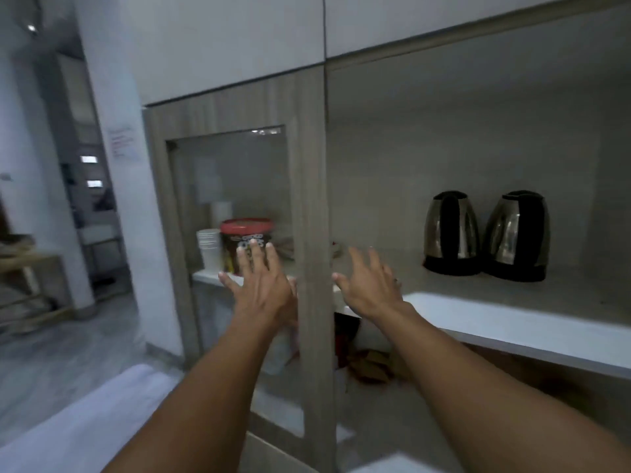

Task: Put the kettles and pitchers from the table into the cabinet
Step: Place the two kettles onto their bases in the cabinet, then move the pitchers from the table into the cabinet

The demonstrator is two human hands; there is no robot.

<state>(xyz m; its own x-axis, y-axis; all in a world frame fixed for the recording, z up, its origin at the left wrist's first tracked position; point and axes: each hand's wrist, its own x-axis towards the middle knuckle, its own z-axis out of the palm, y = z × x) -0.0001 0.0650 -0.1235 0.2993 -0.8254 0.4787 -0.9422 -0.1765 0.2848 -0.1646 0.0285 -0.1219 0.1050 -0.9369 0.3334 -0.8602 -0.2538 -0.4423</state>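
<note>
Brushed steel and black plastic form two rounded electric kettles [485, 235] standing side by side, upright, on the white cabinet shelf [532, 322]. Behind the wood-framed glass door [307, 206] sit a red-lidded tub [246, 242], its label unreadable, and stacked white cups [209, 245]. The left hand [261, 283] and right hand [370, 285] are spread wide, empty.

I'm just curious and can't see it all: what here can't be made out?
Head view:
- Table: out of frame.
- Tub label: blurred, partly behind the left hand.
- Items under the shelf: dark, blurred, partly behind the door frame.
- Kettles: far sides hidden.
- Right hand: palm unseen.
</note>
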